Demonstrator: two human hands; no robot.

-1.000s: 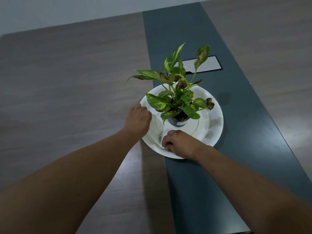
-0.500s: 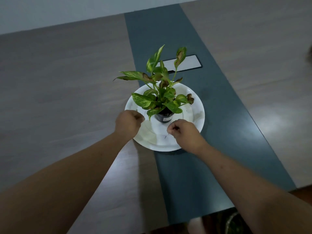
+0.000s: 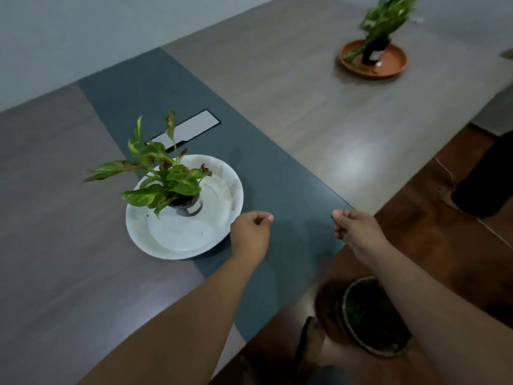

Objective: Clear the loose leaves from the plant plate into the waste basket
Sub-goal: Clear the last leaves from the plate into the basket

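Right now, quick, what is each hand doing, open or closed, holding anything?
Left hand: closed in a pinch beside the white plate; contents cannot be told.
Right hand: closed in a pinch past the table edge; contents cannot be told.

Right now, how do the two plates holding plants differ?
The white plate lies near the hands on the dark strip; the terracotta plate lies far off on pale wood. The white plate looks larger, though nearness may account for that. Both are round and carry a small dark pot.

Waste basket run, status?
Left hand and right hand both closed in pinches, off the white plate. Contents too small to tell. Waste basket below right hand, path clear.
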